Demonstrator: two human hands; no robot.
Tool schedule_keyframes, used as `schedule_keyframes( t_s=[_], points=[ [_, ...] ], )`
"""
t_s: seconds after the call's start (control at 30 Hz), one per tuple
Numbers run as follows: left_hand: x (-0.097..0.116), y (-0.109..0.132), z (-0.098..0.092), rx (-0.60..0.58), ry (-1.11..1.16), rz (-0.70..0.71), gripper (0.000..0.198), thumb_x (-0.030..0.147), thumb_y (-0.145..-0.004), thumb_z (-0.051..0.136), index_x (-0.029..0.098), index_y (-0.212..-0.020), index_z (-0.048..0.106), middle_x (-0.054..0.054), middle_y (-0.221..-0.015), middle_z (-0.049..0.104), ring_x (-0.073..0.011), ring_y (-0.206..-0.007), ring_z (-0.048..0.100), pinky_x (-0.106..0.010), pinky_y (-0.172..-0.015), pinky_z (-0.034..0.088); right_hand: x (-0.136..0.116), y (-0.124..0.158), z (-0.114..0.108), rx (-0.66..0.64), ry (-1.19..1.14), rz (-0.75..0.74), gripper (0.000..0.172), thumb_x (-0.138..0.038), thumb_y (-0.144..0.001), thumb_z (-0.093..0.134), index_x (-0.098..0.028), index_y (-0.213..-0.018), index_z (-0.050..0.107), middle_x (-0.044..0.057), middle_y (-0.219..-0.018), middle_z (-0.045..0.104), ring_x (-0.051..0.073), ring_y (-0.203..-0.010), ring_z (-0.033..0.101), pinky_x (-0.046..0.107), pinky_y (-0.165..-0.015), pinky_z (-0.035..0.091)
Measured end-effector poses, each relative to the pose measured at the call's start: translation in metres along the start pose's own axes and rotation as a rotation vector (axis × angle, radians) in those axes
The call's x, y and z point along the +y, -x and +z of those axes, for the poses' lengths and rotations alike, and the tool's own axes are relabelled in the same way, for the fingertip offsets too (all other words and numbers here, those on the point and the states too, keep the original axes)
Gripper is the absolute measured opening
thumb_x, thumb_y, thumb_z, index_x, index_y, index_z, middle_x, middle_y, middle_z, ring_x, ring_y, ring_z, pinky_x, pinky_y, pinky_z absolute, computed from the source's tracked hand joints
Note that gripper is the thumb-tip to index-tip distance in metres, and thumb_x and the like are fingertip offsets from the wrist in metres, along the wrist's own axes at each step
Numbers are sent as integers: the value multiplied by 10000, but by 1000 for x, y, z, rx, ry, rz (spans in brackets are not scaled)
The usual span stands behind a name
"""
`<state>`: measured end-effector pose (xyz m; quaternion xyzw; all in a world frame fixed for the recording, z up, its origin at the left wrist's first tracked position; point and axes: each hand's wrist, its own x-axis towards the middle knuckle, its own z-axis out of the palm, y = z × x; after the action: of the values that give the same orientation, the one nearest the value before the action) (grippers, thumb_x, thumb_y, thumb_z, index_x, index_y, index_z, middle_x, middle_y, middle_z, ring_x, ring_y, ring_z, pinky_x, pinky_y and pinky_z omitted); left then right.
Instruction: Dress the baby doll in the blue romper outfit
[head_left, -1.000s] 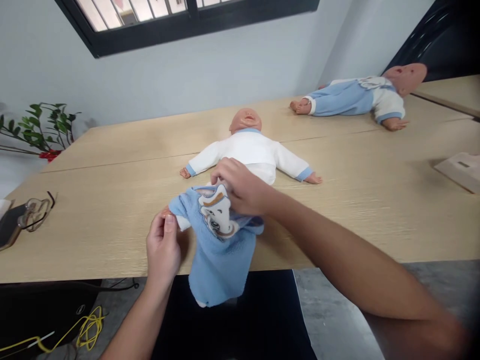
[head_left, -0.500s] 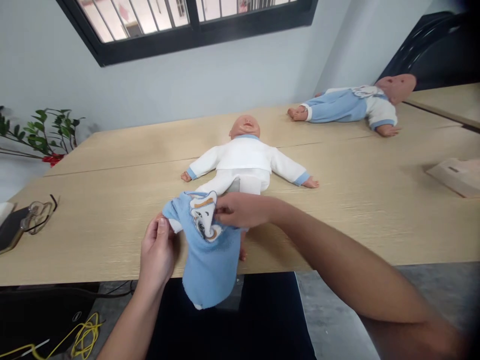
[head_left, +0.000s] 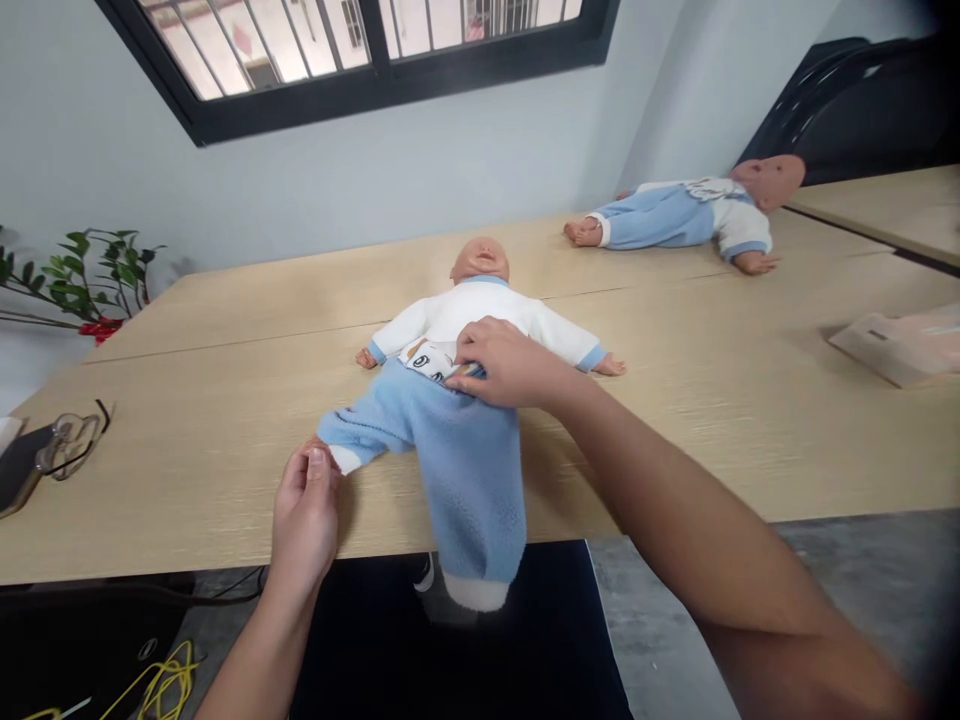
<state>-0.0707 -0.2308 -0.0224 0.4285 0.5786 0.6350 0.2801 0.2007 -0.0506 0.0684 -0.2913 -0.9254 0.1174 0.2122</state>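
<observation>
A baby doll (head_left: 481,262) in a white top (head_left: 420,318) with blue cuffs lies on its back, its feet end toward me. Light-blue fleece pants (head_left: 472,450) with white cuffs cover its lower body. One pant leg is on the doll's leg at the left; the other hangs over the table's front edge. My left hand (head_left: 304,500) is closed around the doll's foot (head_left: 315,445), just past the white cuff. Gripped in my right hand (head_left: 504,362) is the pants' top edge at the doll's belly, beside a white patch (head_left: 424,358) with cartoon eyes.
A second dressed doll (head_left: 675,218) lies at the back right. A pale box (head_left: 900,345) stands at the right. Eyeglasses (head_left: 75,440) and a dark phone-like object (head_left: 22,465) rest at the left. A potted plant (head_left: 97,275) stands by the wall.
My right hand has pulled the pants' top up from the doll's legs to its belly. The pants are now spread out over the legs. My left hand has stayed at the foot.
</observation>
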Motion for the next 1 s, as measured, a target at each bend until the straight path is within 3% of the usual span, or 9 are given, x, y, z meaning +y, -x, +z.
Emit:
schedule_keyframes(
  t_s=[0.1, 0.23, 0.3, 0.37, 0.53, 0.67, 0.77, 0.9, 1.0],
  points=[
    [-1, 2, -5, 28, 64, -67, 401, 605, -990, 646, 208, -934, 621, -30, -946, 675, -167, -921, 669, -282, -866, 557, 1, -2, -2, 93, -298, 82, 258, -416, -967, 640, -180, -871, 679, 70, -928, 678, 237, -892, 587, 387, -874, 444],
    [2, 9, -9, 44, -36, -63, 450, 595, -985, 659, 211, -1217, 686, -98, -1279, 713, -226, -1213, 673, -341, -1071, 522, 38, -3, -11, 510, -971, 288, 414, -624, -896, 726, -219, -875, 647, 15, -831, 641, 195, -803, 614, 324, -762, 489],
    [6, 16, -8, 43, -120, -52, 493, 580, -994, 651, 217, -1328, 665, -113, -1372, 691, -244, -1279, 652, -363, -1125, 492, 61, -4, -9, 696, -1146, 327, 446, -645, -835, 793, -231, -873, 633, 0, -813, 633, 179, -785, 618, 317, -761, 510],
    [9, 25, -7, 40, -204, -27, 476, 570, -1004, 637, 220, -1325, 671, -111, -1381, 682, -254, -1278, 644, -383, -1143, 472, 81, -5, -1, 780, -1198, 399, 449, -634, -814, 822, -236, -868, 621, -23, -758, 602, 156, -714, 589, 305, -723, 515],
    [12, 46, -5, 6, -326, 84, 399, 520, -996, 654, 238, -1277, 670, -98, -1335, 661, -267, -1252, 624, -422, -1137, 460, 95, -5, 17, 777, -1126, 567, 411, -605, -818, 820, -237, -839, 637, -85, -594, 458, 114, -531, 408, 262, -566, 424],
    [17, 56, -4, -117, -487, 162, 296, 467, -960, 694, 251, -1163, 702, -93, -1214, 688, -288, -1150, 659, -443, -1028, 517, 81, -3, 15, 606, -1181, 419, 367, -525, -819, 834, -231, -1016, 738, -10, -891, 724, 158, -834, 653, 279, -795, 534],
    [27, 57, -6, -216, -587, 214, 227, 447, -958, 683, 266, -1089, 729, -78, -1148, 725, -296, -1084, 675, -432, -949, 528, 74, -2, 11, 500, -1245, 362, 368, -473, -807, 835, -229, -1074, 763, 20, -1060, 773, 187, -1005, 692, 297, -906, 540],
    [42, 37, -8, -363, -632, 204, 346, 456, -1035, 530, 257, -865, 757, -54, -926, 753, -265, -881, 691, -369, -772, 505, 70, -3, 9, 528, -1216, 455, 327, -525, -837, 779, -203, -889, 747, 13, -841, 745, 185, -859, 690, 293, -810, 550],
    [53, -9, 11, -241, -652, 214, 446, 468, -1053, 480, 240, -757, 723, -41, -799, 724, -236, -764, 664, -351, -719, 470, 67, -4, 8, 543, -1293, 448, 341, -539, -872, 734, -208, -954, 745, 38, -939, 782, 208, -945, 726, 322, -884, 574]
  ],
)
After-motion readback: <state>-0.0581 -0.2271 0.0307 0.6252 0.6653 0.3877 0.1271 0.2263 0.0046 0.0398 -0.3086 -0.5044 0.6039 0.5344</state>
